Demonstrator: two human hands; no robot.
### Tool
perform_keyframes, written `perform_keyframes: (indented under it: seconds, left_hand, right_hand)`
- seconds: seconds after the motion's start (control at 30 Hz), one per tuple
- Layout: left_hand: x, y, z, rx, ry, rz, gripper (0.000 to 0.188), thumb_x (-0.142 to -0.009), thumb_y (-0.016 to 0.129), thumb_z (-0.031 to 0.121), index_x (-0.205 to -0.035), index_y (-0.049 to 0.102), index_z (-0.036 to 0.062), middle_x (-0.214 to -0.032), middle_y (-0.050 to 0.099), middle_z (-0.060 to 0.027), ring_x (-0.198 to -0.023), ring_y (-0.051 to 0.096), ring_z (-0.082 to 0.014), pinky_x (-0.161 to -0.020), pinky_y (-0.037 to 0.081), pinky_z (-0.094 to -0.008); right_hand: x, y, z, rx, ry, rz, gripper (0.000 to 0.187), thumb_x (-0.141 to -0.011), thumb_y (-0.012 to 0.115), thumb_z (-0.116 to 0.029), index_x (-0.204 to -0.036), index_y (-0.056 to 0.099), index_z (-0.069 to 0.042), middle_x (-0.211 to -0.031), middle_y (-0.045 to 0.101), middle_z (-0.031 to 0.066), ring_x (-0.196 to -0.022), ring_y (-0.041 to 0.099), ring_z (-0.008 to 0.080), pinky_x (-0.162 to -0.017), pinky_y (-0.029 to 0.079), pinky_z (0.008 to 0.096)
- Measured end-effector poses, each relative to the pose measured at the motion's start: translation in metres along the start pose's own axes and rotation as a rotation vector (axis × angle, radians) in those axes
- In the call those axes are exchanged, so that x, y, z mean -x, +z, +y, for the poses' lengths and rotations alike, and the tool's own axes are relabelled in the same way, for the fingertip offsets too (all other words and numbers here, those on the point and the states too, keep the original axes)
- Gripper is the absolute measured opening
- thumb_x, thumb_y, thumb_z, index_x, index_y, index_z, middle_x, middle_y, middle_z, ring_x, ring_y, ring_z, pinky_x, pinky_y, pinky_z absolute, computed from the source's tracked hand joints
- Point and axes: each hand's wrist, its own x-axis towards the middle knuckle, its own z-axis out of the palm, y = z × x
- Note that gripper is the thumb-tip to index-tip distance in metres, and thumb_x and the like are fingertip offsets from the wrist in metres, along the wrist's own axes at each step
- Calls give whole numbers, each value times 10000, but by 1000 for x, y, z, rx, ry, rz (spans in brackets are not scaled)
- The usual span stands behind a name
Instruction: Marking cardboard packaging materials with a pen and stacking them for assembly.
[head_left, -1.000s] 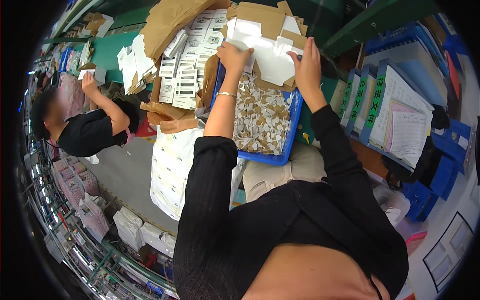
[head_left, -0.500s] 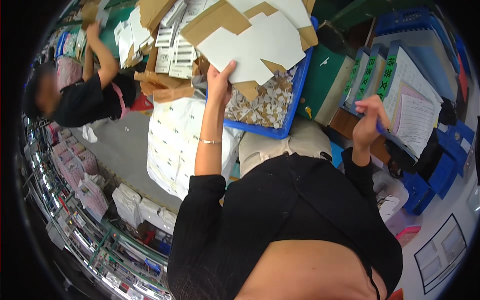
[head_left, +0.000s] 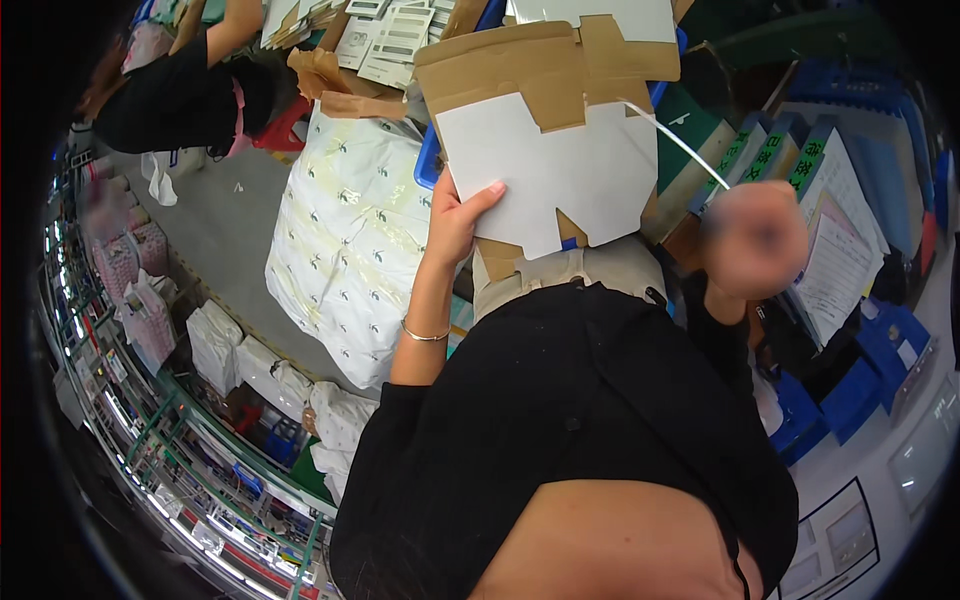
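Note:
My left hand (head_left: 458, 225) grips the near left edge of a die-cut cardboard sheet (head_left: 545, 175), its thumb on top. The sheet is white on its face, with brown cardboard (head_left: 500, 65) showing behind it, and notches are cut in its edges. It covers most of the blue tub (head_left: 428, 160). To the right, my right hand (head_left: 755, 240) is raised, closed and blurred. A thin, curved white strip (head_left: 685, 148) runs from it to the cardboard's notched part. Individual fingers on that hand are hard to make out.
A large white printed bag (head_left: 345, 240) stands left of my legs. Printed white cards (head_left: 400, 40) lie in a carton beyond it. Binders (head_left: 785, 150) and papers (head_left: 835, 250) are at the right. Another person in black (head_left: 180, 100) works at the far left.
The cardboard has come nearer to me and now hides the scraps in the tub. My right hand has moved slightly nearer, and the white strip now shows beside it. The other person has shifted in view.

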Motion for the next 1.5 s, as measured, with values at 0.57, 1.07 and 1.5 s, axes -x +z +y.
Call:
perform_keyframes:
  seconds: [0.57, 1.07, 1.5]
  left_hand:
    - [27, 18, -12, -214, -53, -130, 553, -769, 603, 40, -1265, 359, 9, -1066, 543, -165, -868, 559, -204, -740, 478, -265]
    - [6, 23, -14, -241, -92, -196, 537, -746, 618, 26, -1231, 387, 8, -1054, 553, -162, -855, 566, -214, -750, 480, -277]
    - [1, 23, -11, -227, -154, -278, 536, -739, 622, 27, -1222, 391, 0, -1047, 556, -164, -852, 572, -210, -741, 481, -268]
  right_hand:
    - [16, 24, 8, 106, -42, -235, 239, -724, 333, -25, -601, 527, 42, -713, 550, 146, -515, 508, 201, -494, 433, 261]
    - [-8, 37, 9, 263, -151, -215, 206, -710, 406, -33, -554, 538, -7, -645, 548, 83, -462, 423, 157, -449, 350, 233]
    - [-10, 51, 40, 274, -50, -87, 232, -735, 402, -49, -585, 572, 0, -633, 569, 89, -493, 438, 153, -484, 371, 232]
